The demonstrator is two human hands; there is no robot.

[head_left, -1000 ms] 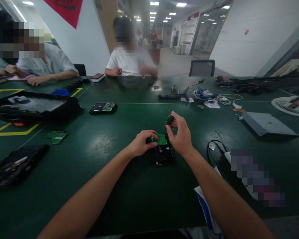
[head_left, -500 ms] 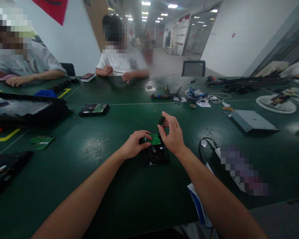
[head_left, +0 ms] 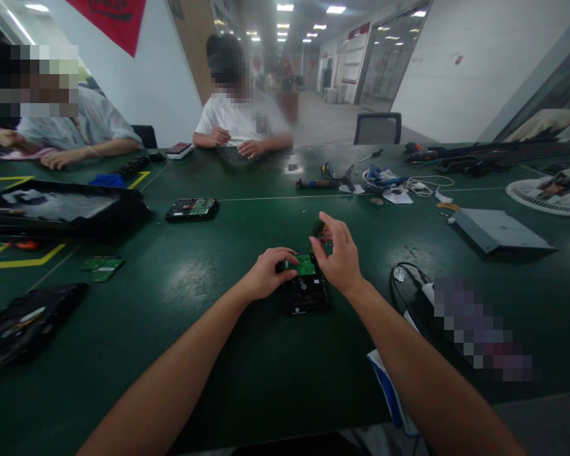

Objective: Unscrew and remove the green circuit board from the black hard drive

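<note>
A black hard drive (head_left: 306,294) with a green circuit board (head_left: 306,264) at its far end lies on the green table in front of me. My left hand (head_left: 272,272) grips its left side, thumb and fingers at the edge of the board. In my right hand (head_left: 338,253) is a screwdriver (head_left: 318,227) with a dark handle, held steeply over the board's right side. The fingers are closed around the handle, and its tip is hard to make out.
Another hard drive (head_left: 192,209) lies farther left, near a black tray-like housing (head_left: 61,209). Loose green boards (head_left: 103,267) and a dark casing (head_left: 28,323) are at left. A grey metal box (head_left: 501,231) and cables (head_left: 396,278) lie right. Two people sit across the table.
My view has turned slightly left, so everything sits farther right in the picture. Both hands keep nearly the same hold on the hard drive and screwdriver.
</note>
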